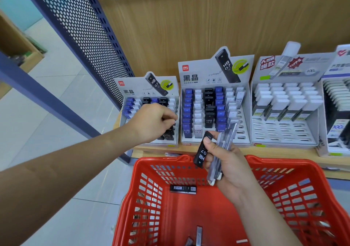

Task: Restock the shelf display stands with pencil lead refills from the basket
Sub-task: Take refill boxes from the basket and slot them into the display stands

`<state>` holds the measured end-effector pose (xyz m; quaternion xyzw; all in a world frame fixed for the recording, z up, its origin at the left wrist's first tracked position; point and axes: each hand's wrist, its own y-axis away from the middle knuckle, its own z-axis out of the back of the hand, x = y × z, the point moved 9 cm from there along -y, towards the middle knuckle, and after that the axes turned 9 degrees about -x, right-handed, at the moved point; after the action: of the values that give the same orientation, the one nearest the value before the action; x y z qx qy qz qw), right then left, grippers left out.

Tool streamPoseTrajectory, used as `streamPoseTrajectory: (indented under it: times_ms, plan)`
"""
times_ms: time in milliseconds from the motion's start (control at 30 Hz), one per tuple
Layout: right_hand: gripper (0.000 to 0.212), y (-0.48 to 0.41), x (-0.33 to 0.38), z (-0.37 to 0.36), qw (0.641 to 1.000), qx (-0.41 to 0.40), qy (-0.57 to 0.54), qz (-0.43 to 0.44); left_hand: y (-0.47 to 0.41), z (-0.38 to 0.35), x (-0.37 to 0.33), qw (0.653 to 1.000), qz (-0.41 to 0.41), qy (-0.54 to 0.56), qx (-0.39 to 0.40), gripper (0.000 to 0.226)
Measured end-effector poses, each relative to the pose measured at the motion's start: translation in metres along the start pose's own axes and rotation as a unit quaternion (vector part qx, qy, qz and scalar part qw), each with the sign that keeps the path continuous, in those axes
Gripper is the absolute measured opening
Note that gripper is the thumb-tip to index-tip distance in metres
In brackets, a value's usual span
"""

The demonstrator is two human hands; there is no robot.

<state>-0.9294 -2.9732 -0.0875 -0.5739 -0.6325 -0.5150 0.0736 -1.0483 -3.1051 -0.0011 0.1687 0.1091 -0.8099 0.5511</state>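
Red basket (151, 162) holds refills (182, 188) — right hand (225, 162) grips several; left hand (151, 120) curled — hold unclear.

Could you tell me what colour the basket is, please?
The basket is red; head view.

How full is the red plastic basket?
Nearly empty: the red plastic basket holds one black refill case and a few grey ones.
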Motion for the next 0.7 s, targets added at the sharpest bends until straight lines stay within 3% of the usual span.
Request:
streamPoseTrajectory:
  times_ms: [100, 200, 333, 467, 567, 700]
  plan:
    - [0.026, -0.001, 0.001, 0.002, 0.999, -0.014, -0.049, -0.008, 0.026, -0.014, -0.025, 0.963, 0.081, 0.22, 0.131, 0.017]
    - [0.035, 0.0, 0.001, 0.001, 0.997, -0.018, -0.072, -0.012, 0.045, -0.028, -0.044, 0.932, 0.1, 0.281, 0.204, 0.018]
    - [0.027, 0.001, -0.003, -0.003, 0.996, -0.012, -0.085, -0.029, 0.034, -0.018, -0.034, 0.923, 0.14, 0.341, 0.112, 0.014]
    - [0.015, 0.003, -0.008, -0.007, 0.995, -0.008, -0.089, -0.05, 0.014, 0.019, -0.02, 0.935, 0.122, 0.333, -0.001, 0.01]
    - [0.012, 0.002, -0.011, -0.006, 0.985, -0.007, -0.145, -0.091, -0.003, 0.055, -0.003, 0.966, 0.083, 0.222, -0.107, 0.014]
    - [0.035, 0.001, -0.006, -0.004, 0.975, 0.011, -0.2, -0.1, -0.011, 0.057, 0.013, 0.99, 0.034, 0.072, -0.118, 0.016]
